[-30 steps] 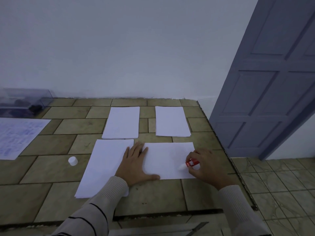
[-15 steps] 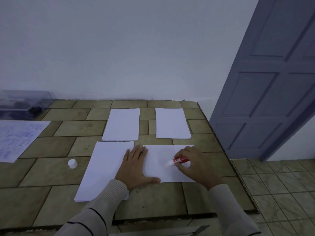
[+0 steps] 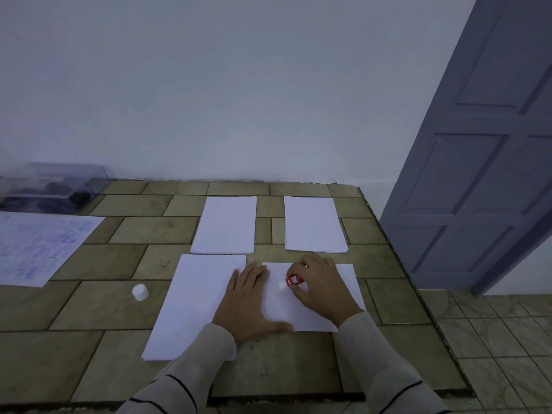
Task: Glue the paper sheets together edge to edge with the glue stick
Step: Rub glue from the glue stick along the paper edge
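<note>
Several white paper sheets lie on the tiled counter. My left hand (image 3: pixel 249 300) presses flat across the gap between the near left sheet (image 3: pixel 194 300) and the near right sheet (image 3: pixel 307 312). My right hand (image 3: pixel 321 282) grips a red glue stick (image 3: pixel 292 280), whose white tip touches the near right sheet close to its left edge. Two more sheets lie farther back, one on the left (image 3: pixel 225 224) and one on the right (image 3: pixel 313 224). The glue stick's white cap (image 3: pixel 140 292) stands on the counter to the left.
A large printed sheet (image 3: pixel 38 246) lies at the far left, with a clear plastic box (image 3: pixel 53 191) behind it against the wall. The counter's right edge (image 3: pixel 397 264) drops to a tiled floor beside a blue-grey door (image 3: pixel 478 174).
My right hand has slid the glue stick leftward across the near right sheet, from its right side toward its left edge. My left hand has stayed pressed in place.
</note>
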